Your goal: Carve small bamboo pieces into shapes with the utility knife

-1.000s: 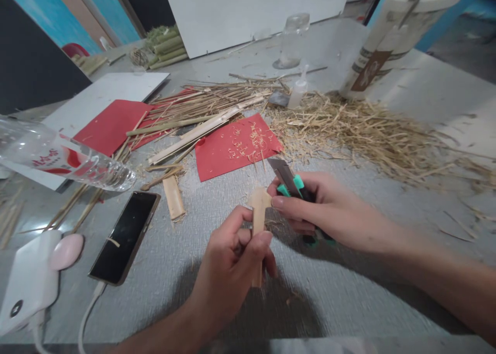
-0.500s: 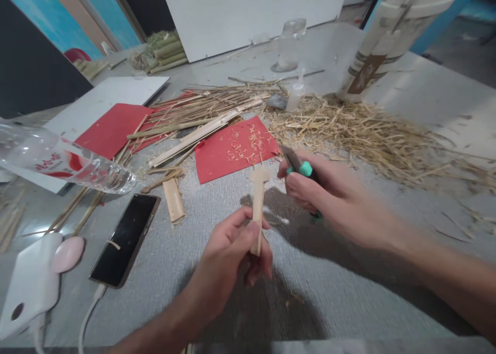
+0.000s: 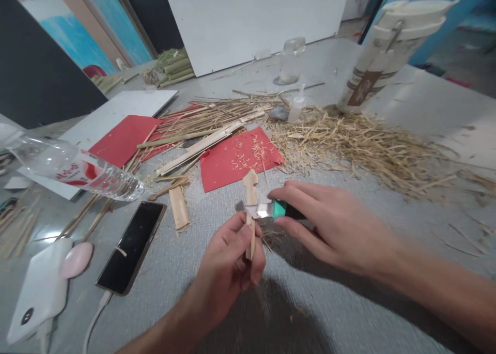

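My left hand [image 3: 232, 256] pinches the lower end of a pale, flat wooden piece [image 3: 251, 188], which stands up from the fingers and has a wider, shaped top. My right hand [image 3: 325, 225] grips a utility knife [image 3: 279, 210] with a green collar and dark handle. Its blade points left and lies against the middle of the wooden piece, just above my left fingertips. Beyond the piece, a red sheet [image 3: 228, 163] carries curled shavings. A short bamboo strip [image 3: 179, 209] lies on the table left of my hands.
A phone [image 3: 132, 248], a white power bank [image 3: 41, 289] and a plastic bottle [image 3: 77, 168] are at the left. Thin sticks [image 3: 217, 113] and straw [image 3: 360, 142] spread behind my hands. A small dropper bottle [image 3: 296, 107], a glass jar [image 3: 291, 62] and a tall canister [image 3: 383, 54] stand further back.
My right hand has turned the knife and brought its blade left onto the wooden piece. The piece has shifted slightly left and turned in my left hand. The whole view has moved a little.
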Demonstrator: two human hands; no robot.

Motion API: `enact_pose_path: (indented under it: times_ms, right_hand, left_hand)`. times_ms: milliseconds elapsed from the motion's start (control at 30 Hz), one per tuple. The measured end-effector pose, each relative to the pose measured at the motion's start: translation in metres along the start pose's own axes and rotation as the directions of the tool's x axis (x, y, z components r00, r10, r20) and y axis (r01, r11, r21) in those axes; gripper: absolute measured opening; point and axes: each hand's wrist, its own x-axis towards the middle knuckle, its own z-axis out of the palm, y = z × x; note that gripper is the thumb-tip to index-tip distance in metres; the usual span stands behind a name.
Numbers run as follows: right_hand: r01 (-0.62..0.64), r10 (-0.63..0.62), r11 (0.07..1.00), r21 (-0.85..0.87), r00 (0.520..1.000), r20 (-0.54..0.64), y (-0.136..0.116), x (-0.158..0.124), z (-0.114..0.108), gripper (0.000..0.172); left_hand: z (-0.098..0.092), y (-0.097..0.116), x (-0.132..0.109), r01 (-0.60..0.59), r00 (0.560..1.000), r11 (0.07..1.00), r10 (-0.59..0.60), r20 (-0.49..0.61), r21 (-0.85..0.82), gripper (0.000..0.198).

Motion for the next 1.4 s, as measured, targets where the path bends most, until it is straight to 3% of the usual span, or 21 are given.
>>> enact_pose_path:
  times_ms: [167,500,633,867,1267,1400]
  right_hand:
    - [0.031,-0.034,0.997,-0.066,0.999,-0.031,0.003,0.0,-0.003,0.026]
    - [-0.016,-0.011,0.978,-0.207,0.992,-0.129,0.004,0.0,-0.003,0.031]
    - [-0.064,0.037,0.978,-0.197,0.99,-0.139,0.01,-0.001,-0.004,0.03]
    - [0.039,-0.045,0.992,-0.119,0.998,-0.049,0.006,-0.001,0.001,0.03]
    - [-0.045,0.031,0.988,-0.15,0.995,-0.098,0.009,-0.003,-0.006,0.028]
    - [0.023,-0.033,0.993,-0.112,0.996,-0.087,0.008,-0.004,0.0,0.03]
  left_hand:
    - [0.002,0.001,-0.002,-0.026,0.998,0.996,0.031,-0.055,0.09,0.039]
    - [-0.002,-0.002,0.0,-0.055,0.998,0.998,0.054,0.032,0.026,0.04]
    - [-0.002,-0.006,-0.002,-0.011,0.999,1.0,0.01,0.041,0.018,0.041]
    - [0.0,-0.003,0.0,-0.064,0.998,0.998,0.063,0.009,0.008,0.039]
    - [-0.006,-0.006,-0.003,-0.016,0.999,0.999,0.014,0.042,0.045,0.036]
    - [-0.005,-0.007,-0.001,-0.043,0.997,0.999,0.042,0.06,0.015,0.039]
